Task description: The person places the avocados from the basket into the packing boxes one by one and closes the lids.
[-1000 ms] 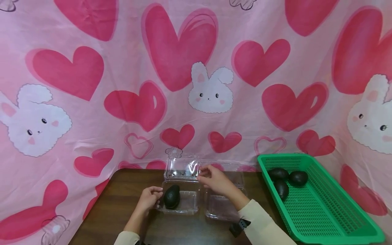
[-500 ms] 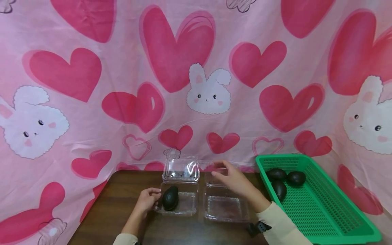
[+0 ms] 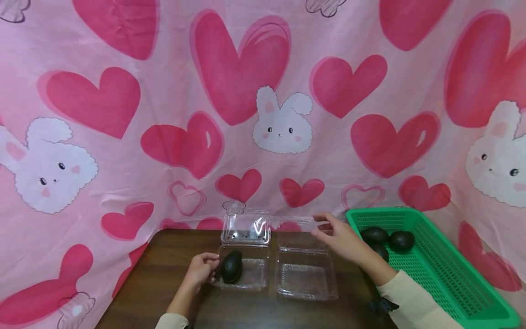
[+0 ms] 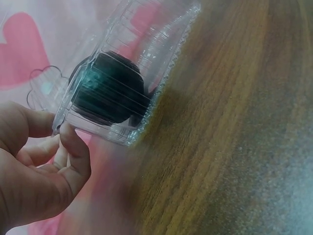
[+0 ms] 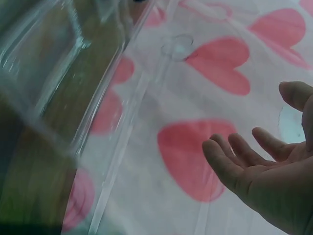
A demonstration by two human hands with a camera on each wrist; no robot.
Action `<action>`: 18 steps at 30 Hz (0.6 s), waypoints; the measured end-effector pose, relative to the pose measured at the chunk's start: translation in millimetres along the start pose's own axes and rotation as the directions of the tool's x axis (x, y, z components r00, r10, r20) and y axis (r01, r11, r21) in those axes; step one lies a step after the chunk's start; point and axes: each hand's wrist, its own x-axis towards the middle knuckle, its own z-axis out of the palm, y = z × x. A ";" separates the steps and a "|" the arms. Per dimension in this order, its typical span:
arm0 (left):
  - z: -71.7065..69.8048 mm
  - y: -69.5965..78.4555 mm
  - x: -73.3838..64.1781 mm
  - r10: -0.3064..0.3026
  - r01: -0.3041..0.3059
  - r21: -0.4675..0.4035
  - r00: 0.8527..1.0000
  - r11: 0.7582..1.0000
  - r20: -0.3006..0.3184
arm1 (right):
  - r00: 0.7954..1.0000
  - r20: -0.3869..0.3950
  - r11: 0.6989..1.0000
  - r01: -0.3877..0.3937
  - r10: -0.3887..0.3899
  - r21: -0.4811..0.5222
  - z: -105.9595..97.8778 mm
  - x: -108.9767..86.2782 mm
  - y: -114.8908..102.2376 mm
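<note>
A dark green avocado (image 3: 232, 266) lies in the left half of a clear plastic clamshell box (image 3: 254, 274), whose lid (image 3: 246, 228) stands up at the back. At that box's left side, my left hand (image 3: 200, 268) pinches the rim between thumb and fingers; the left wrist view shows this rim (image 4: 62, 110) up close. My right hand (image 3: 339, 237) is in the air near the raised lid of a second clear clamshell box (image 3: 306, 281), fingers spread and holding nothing. No avocado is in the second box. In the right wrist view the right hand (image 5: 274, 166) is apart from the plastic.
A green plastic basket (image 3: 448, 274) stands on the right, with several dark avocados (image 3: 402, 241) at its far left end, partly behind my right arm. A brown wooden table (image 3: 164, 256) carries everything. Behind it hangs a pink curtain (image 3: 164, 91) printed with hearts and rabbits.
My right hand has let go of the left box's lid and moved right, past the second box toward the green basket. The lid stays up, and my left hand keeps its place.
</note>
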 end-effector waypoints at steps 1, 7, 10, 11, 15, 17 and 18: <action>-0.2 -0.1 -0.1 -0.001 0.001 -0.002 1.000 1.000 -0.001 | 1.000 -0.012 1.000 0.006 -0.006 -0.010 -3.0 -0.3 2.4; -0.6 0.9 -0.9 0.003 -0.003 -0.007 1.000 1.000 0.006 | 0.997 -0.068 0.998 0.028 -0.031 -0.047 -20.5 -4.7 19.0; -0.7 1.9 -1.6 -0.001 0.001 -0.001 1.000 1.000 0.003 | 0.997 -0.076 0.997 0.022 -0.027 -0.074 -30.6 -7.4 27.0; -0.7 2.0 -1.6 -0.001 0.001 0.000 1.000 1.000 0.003 | 0.997 -0.078 0.996 0.016 -0.023 -0.087 -34.0 -8.2 29.7; -0.6 1.5 -0.9 0.002 -0.002 -0.004 1.000 1.000 0.005 | 0.997 -0.075 0.990 -0.029 0.019 -0.140 -46.7 -10.9 39.2; -0.6 0.8 0.1 0.005 -0.005 -0.003 1.000 1.000 0.008 | 0.996 -0.072 0.985 -0.057 0.046 -0.163 -52.7 -12.2 43.6; -0.6 0.8 0.4 0.005 -0.005 -0.003 1.000 1.000 0.008 | 0.996 -0.070 0.983 -0.070 0.059 -0.172 -55.5 -12.6 45.9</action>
